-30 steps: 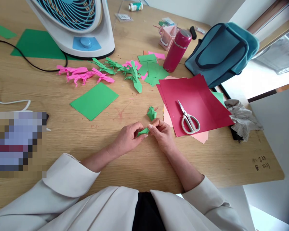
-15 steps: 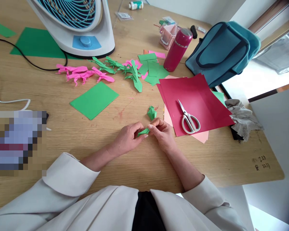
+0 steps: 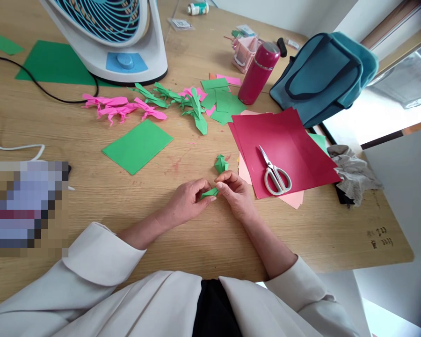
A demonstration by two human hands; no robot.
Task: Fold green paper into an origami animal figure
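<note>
Between my hands is a small folded piece of green paper (image 3: 209,193). My left hand (image 3: 189,200) is closed on it, pinching it between thumb and fingers. My right hand (image 3: 235,194) is closed at the paper's right end, with thumb and index finger together on its tip. Just beyond my fingers, a second small green folded paper piece (image 3: 221,164) lies on the wooden table (image 3: 154,187). A flat green paper sheet (image 3: 137,146) rests to the left. White-handled scissors (image 3: 275,174) lie on red paper sheets (image 3: 266,133) to the right.
Pink folded paper figures (image 3: 121,108) and green folded figures (image 3: 198,112) lie across the table's middle. Behind them stand a white fan (image 3: 126,61) and a magenta thermos (image 3: 260,72). A teal bag (image 3: 324,77) and a crumpled grey cloth (image 3: 354,173) are at the right.
The fingers of my right hand have shifted slightly at the end of the green paper. Everything on the table stays where it was.
</note>
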